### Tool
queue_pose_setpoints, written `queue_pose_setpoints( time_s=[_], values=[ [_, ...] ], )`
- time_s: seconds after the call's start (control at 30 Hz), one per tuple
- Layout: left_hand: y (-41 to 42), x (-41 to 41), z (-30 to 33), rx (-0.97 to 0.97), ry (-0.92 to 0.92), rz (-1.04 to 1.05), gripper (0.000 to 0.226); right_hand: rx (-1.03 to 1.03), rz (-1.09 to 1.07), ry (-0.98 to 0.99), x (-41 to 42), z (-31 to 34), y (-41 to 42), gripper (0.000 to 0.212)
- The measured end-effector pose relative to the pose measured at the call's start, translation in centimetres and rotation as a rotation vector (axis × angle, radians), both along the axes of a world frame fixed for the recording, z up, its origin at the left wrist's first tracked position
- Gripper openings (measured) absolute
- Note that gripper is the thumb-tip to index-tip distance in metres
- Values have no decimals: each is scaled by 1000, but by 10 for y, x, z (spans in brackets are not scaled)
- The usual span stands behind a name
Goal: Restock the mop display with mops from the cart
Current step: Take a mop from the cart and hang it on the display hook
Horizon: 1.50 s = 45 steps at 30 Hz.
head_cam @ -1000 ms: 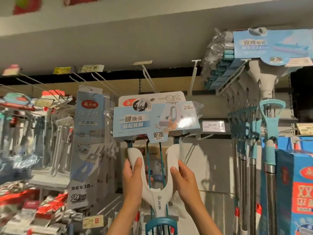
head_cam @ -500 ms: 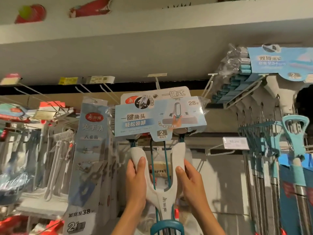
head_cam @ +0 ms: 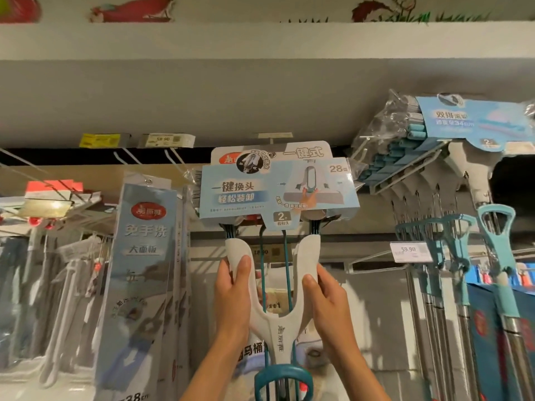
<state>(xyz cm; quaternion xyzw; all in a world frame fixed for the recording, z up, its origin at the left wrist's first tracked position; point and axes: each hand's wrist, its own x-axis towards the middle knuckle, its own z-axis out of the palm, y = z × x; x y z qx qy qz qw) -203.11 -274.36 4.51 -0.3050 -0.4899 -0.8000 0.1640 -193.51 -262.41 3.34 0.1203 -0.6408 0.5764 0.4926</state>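
Observation:
I hold a sponge mop (head_cam: 278,328) upright in front of the display, its white Y-shaped yoke facing me. My left hand (head_cam: 233,296) grips the yoke's left arm and my right hand (head_cam: 327,302) grips its right arm. The mop head sits in a light-blue printed card sleeve (head_cam: 275,192), raised to the level of the display hooks (head_cam: 173,157). A hang hole shows near the card's top edge. The cart is out of view.
A row of teal-handled mops (head_cam: 451,256) hangs at the right under blue card heads (head_cam: 474,123). Flat-mop packs (head_cam: 144,270) hang at the left. Price tags (head_cam: 409,250) sit on hook ends, and a grey bulkhead runs overhead.
The mop and both hands have risen toward the hooks, and my view has tilted upward, so the shelf goods sit lower in frame.

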Motion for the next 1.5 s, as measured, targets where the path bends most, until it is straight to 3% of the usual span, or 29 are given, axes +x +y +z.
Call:
queue_pose_setpoints(
  time_s=[0.1,0.2,0.5,0.7,1.33,1.5],
  values=[
    [5,-1,6,-7,-10,-20,15,28,-32,18,0,5,3,31],
    [12,-2,9,-15,-14,-29,3,36,-74,16,-1,7,9,31],
    [29,-3,15,25,-12,-45,9,43,-64,-5,-9,15,32,25],
    [32,-6,17,44,-20,2,10,85,-65,-4,-16,18,38,20],
    [33,-8,-3,79,-72,90,15,37,-15,-54,-12,7,31,35],
    [31,-4,9,79,-48,97,11,39,-33,-34,-13,19,29,28]
  ],
)
